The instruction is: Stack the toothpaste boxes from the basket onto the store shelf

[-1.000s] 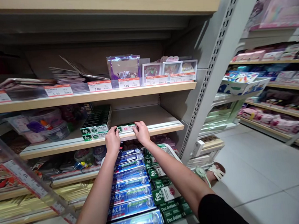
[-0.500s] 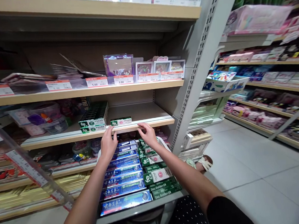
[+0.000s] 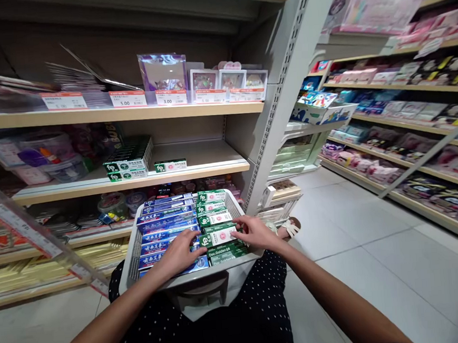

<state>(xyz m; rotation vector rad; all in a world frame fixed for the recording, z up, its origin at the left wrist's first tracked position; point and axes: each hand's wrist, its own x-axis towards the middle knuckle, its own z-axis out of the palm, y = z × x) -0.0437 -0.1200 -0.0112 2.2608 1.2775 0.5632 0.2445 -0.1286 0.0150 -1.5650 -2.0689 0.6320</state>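
A white basket rests on my lap, packed with blue toothpaste boxes on its left and green-and-white boxes on its right. My left hand and my right hand hold the two ends of one green-and-white box lying in the basket. On the middle shelf ahead, a single green-and-white box lies beside a stack of the same boxes.
Price tags line the upper shelf under small packaged goods. Plastic tubs fill the shelf's left part. A grey upright post ends the rack. An aisle of tiled floor and more shelving lie to the right.
Both hands drew back from the shelf, leaving the single box there, and came down into the basket onto another green-and-white box. The view tilted down.
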